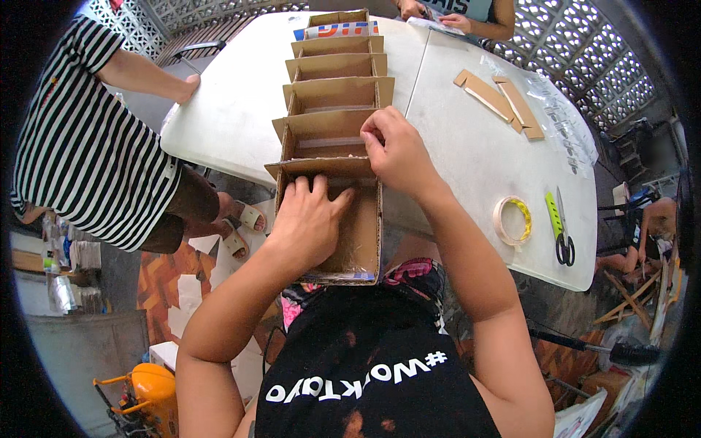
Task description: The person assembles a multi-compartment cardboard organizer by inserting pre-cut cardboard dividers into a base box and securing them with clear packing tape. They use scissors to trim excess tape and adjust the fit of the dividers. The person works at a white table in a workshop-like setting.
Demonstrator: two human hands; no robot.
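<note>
Where hands (310,219) touch it, long brown cardboard box (356,244), thin upright dividers (321,127).

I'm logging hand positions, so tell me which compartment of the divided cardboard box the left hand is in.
The end compartment nearest the black top. The left hand is inside it; every other compartment lies beyond its far divider.

You cannot tell whether your right hand (398,150), its fingers curled, pinches anything; your left hand (303,223) hides part of the near compartment of the cardboard box (358,237). The picture's edge cuts off the head of the person in the striped shirt (95,146), and the far co-worker (499,22) handles something too small to tell
</note>
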